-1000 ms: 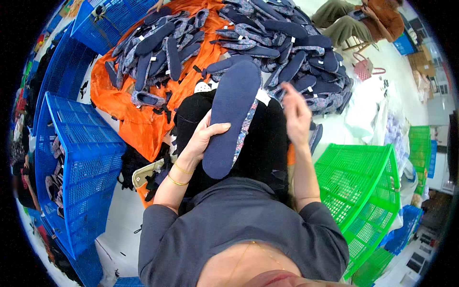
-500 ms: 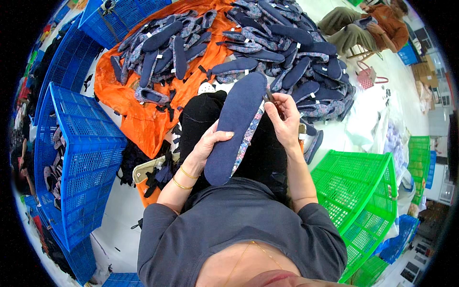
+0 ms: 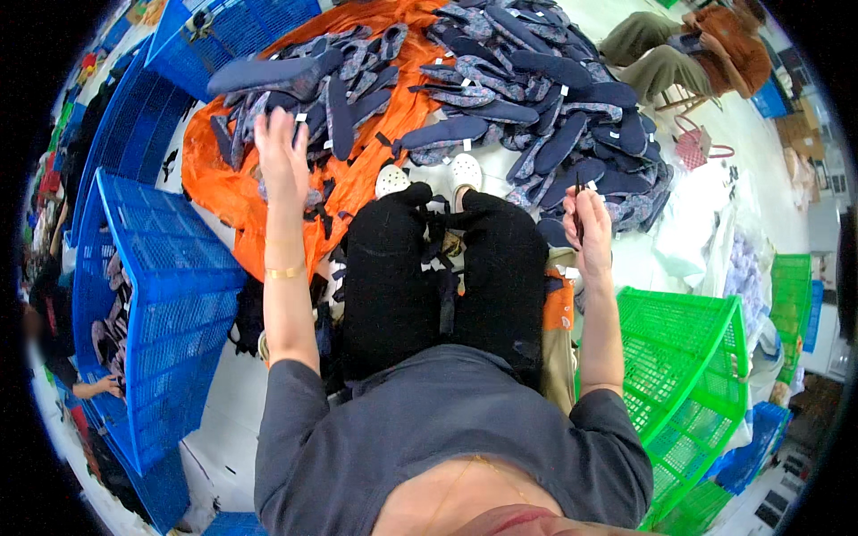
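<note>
- The left hand (image 3: 283,161) is open, fingers apart, with nothing in it.
- The right hand (image 3: 593,232) is curled around a thin black tool (image 3: 580,213).
- A blue slipper (image 3: 259,77) is just past the left hand, over the orange sheet (image 3: 409,71).

Tool (image 3: 579,216) in R hand (image 3: 592,238), pt. hidden

Floor (image 3: 225,393): white and smooth, dark scraps (image 3: 169,163) lying at left.
Left side: blue lattice crates (image 3: 183,308).
Right side: green lattice crates (image 3: 666,344).
Chair (image 3: 686,95): wooden, partly visible, upper right.
Boxes (image 3: 795,132): brown cardboard, far right.
Light: bright, even.
</note>
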Motion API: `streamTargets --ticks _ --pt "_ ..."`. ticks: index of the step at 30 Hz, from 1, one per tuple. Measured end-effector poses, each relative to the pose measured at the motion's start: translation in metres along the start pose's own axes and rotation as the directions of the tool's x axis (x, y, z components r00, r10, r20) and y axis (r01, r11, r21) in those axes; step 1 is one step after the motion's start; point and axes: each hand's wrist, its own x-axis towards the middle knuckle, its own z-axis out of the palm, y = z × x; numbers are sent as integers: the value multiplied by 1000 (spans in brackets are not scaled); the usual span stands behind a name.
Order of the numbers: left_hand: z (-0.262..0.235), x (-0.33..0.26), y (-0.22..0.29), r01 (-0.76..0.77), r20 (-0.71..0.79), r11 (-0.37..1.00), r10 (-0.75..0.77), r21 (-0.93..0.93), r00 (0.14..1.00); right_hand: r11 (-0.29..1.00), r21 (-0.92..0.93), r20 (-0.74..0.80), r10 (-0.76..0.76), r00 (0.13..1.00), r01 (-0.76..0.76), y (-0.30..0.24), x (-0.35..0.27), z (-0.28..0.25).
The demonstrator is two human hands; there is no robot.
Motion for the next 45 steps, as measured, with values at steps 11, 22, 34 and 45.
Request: streamTargets --ticks 11,22,34,45 --pt "20 -116 -37 -176 474 709 -246 683 845 332 -795 -481 166 861 -508 173 237 -229" --pt "24 -107 -35 -76 350 700 -257 710 901 956 47 -605 259 753 -290 289 343 -272" --pt "30 -102 -37 -102 435 744 -268 660 860 901 -412 -423 -59 904 -134 174 272 -170" --pt "64 -86 -14 201 656 939 -340 280 673 422 -645 528 -357 770 638 16 44 46"
